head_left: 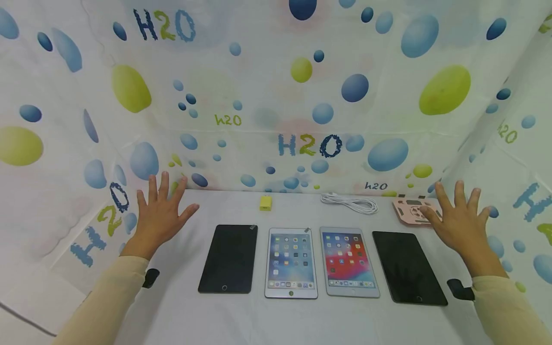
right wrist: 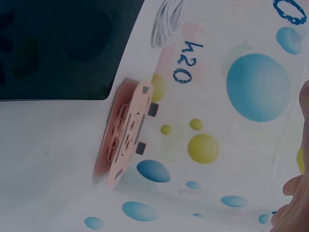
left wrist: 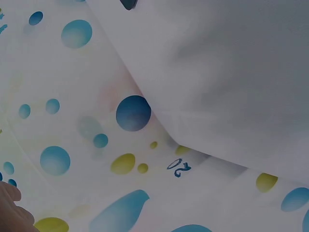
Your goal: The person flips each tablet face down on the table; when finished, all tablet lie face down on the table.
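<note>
My left hand [head_left: 159,215], fingers spread, is held up at the left side and touches none of the devices. The right hand [head_left: 463,225] is likewise spread at the right, in front of a pink stand [head_left: 409,212] that it partly hides in the head view. In a row lie a dark-screened tablet [head_left: 228,258], a white tablet with a lit blue screen [head_left: 291,262], a tablet with a lit red and blue screen [head_left: 348,261] and another dark-screened tablet [head_left: 408,268]. The right wrist view shows the pink stand [right wrist: 126,133] side-on beside a dark tablet corner [right wrist: 58,48].
Behind the tablets sit a small yellow charger block [head_left: 265,203] and a coiled white cable [head_left: 351,203]. White sheeting printed with coloured dots [head_left: 258,96] rises at the back and both sides of the white tabletop [head_left: 345,321].
</note>
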`<state>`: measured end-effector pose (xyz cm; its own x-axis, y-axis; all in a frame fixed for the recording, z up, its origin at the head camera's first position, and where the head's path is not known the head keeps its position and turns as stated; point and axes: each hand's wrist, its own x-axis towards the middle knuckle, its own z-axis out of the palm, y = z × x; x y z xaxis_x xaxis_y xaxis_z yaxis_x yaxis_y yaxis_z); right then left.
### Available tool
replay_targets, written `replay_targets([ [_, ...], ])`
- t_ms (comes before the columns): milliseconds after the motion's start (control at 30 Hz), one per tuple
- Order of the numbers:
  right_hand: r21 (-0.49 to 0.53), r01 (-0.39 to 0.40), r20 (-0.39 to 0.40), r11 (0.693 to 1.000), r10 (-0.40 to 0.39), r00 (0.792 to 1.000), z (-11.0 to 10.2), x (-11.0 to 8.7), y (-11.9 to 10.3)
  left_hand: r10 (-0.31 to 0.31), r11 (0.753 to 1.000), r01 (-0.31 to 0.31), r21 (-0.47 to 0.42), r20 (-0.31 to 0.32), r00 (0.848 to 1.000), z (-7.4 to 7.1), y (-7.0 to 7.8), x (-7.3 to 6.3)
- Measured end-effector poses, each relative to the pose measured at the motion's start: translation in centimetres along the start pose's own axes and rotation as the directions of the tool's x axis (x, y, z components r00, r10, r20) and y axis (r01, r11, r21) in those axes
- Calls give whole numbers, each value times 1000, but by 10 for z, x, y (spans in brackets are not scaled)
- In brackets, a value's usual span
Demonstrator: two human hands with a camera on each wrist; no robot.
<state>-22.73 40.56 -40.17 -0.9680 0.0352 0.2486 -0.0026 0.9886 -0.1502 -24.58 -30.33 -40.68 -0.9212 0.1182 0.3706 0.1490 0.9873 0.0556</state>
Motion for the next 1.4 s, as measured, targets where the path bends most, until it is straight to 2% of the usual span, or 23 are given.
replay_targets([
  [300, 15, 14, -16, 1000, -13, 1000, 6, 1, -1, -3, 1000, 3, 4, -3, 1000, 1, -5, -2],
  [567, 9, 3, -56, 1000, -3, 998, 8, -17, 12, 23, 1000, -23, -11, 19, 1000, 13, 3, -11],
  [667, 30, -17, -89, 999, 20, 996, 12, -27, 20, 60, 994, -60, -96, -7, 998, 18, 10, -16],
  [733, 81, -57, -82, 995, 63, 995, 16, -34, 25, 87, 975, -91, -201, -27, 996, 20, 21, -20],
  [767, 110, -75, -70, 991, 83, 994, 19, -38, 29, 101, 958, -107, -264, -37, 994, 21, 29, -22],
  [833, 183, -134, 4, 974, 136, 991, 22, -46, 35, 122, 904, -134, -406, -56, 991, 23, 53, -25],
  [900, 232, -192, 98, 954, 173, 980, 25, -54, 42, 132, 833, -139, -536, -52, 990, 25, 82, -27],
  [967, 292, -233, 196, 928, 181, 964, 29, -62, 49, 156, 743, -131, -656, -20, 987, 26, 115, -28],
  [1033, 356, -291, 284, 888, 194, 939, 34, -71, 56, 198, 637, -76, -767, 67, 978, 24, 150, -32],
  [1067, 389, -328, 322, 861, 207, 924, 37, -77, 59, 234, 566, -27, -824, 129, 964, 25, 168, -34],
  [1133, 441, -425, 394, 791, 255, 883, 43, -87, 66, 312, 405, 119, -906, 260, 914, 22, 204, -38],
  [1200, 465, -520, 466, 716, 301, 832, 47, -97, 71, 367, 253, 298, -920, 376, 851, 20, 236, -40],
  [1233, 465, -564, 494, 682, 329, 805, 49, -101, 73, 390, 188, 372, -909, 416, 821, 20, 250, -40],
  [1267, 465, -597, 517, 654, 347, 783, 51, -105, 74, 404, 129, 433, -892, 447, 798, 20, 264, -40],
  [1300, 464, -617, 529, 636, 360, 769, 52, -107, 74, 409, 85, 480, -873, 470, 782, 21, 276, -39],
  [1333, 465, -628, 541, 624, 362, 759, 54, -110, 75, 405, 52, 517, -855, 491, 771, 22, 288, -38],
  [1400, 471, -633, 550, 615, 356, 755, 55, -114, 75, 402, 18, 567, -824, 525, 750, 26, 309, -37],
])
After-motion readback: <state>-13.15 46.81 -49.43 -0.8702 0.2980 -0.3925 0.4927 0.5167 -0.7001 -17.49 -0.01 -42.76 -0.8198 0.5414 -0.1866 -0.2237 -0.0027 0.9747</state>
